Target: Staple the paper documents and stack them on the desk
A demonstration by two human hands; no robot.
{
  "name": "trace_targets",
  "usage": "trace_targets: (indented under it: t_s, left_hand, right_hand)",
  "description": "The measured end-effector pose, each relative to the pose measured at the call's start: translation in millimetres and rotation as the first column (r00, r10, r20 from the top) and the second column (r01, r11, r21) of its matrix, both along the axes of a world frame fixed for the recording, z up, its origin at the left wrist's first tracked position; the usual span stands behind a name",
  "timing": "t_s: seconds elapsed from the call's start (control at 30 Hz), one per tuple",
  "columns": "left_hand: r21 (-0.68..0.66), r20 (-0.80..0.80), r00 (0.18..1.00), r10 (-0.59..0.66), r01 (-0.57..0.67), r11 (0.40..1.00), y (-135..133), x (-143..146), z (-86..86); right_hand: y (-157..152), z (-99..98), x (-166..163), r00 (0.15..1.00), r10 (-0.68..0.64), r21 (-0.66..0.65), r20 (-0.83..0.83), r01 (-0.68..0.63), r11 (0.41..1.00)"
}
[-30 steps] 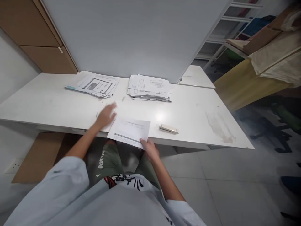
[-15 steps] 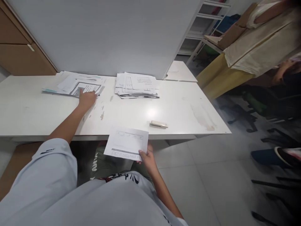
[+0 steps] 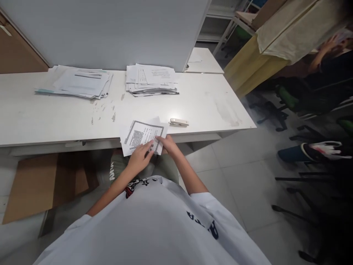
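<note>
At desk (image 3: 55, 114) edge, left hand (image 3: 140, 157) and right hand (image 3: 167, 144) grip sheets (image 3: 139, 133).

My left hand (image 3: 140, 159) and right hand (image 3: 167, 144) grip the sheets (image 3: 142, 133) over the table (image 3: 55, 116) at its near edge. The stapler (image 3: 179, 122) lies just right of my grip. Beyond it sits one paper stack (image 3: 151, 79); another stack (image 3: 78, 81) lies far ahead-left.

Print on the sheets (image 3: 139, 133) at lower centre is too small to read; the left hand (image 3: 140, 158) and right hand (image 3: 167, 142) cover their near edge. At upper right, a co-worker's arm (image 3: 324, 48) is blurred and cut off.
</note>
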State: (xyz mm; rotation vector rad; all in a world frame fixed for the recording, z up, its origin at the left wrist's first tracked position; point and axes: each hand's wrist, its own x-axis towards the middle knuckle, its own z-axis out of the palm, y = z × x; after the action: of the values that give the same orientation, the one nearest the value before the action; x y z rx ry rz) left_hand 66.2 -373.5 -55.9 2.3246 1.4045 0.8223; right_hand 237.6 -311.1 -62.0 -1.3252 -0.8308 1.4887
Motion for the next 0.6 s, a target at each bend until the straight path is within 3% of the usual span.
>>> trace_targets:
  t_s: [0.1, 0.2, 0.23, 0.3, 0.4, 0.5, 0.6]
  left_hand:
    - [0.034, 0.146, 0.97, 0.194, -0.2, 0.979, 18, -26, -4.6]
    - [0.064, 0.309, 0.843, 0.441, -0.481, 0.874, 62, -58, -8.6]
    - [0.013, 0.391, 0.802, 0.451, -0.495, 0.869, 79, -67, -9.1]
    - [-0.096, 0.549, 0.745, 0.379, -0.394, 0.914, 112, -81, -7.1]
    - [-0.096, 0.707, 0.655, 0.268, -0.286, 0.953, 147, -90, 3.3]
    - [-0.046, 0.762, 0.596, 0.252, -0.338, 0.94, 160, -91, 15.8]
    - [-0.051, 0.754, 0.602, 0.262, -0.343, 0.938, 160, -94, 23.2]
  right_hand:
    - [9, 4.3, 6, 0.966, -0.035, 0.113, 0.258, 0.006, 0.994]
    - [16, 15.2, 9, 0.971, -0.033, 0.289, 0.235, -0.037, 0.957]
    - [21, 19.9, 9, 0.977, -0.034, 0.351, 0.21, -0.043, 0.935]
    - [31, 28.4, 8, 0.982, -0.037, 0.444, 0.183, -0.049, 0.895]
    - [48, 33.6, 2, 0.988, -0.054, 0.496, 0.145, -0.025, 0.868]
    - [63, 29.7, -9, 0.993, -0.109, 0.47, 0.039, 0.078, 0.879]
    - [73, 26.4, -17, 0.992, -0.126, 0.446, 0.005, 0.111, 0.888]
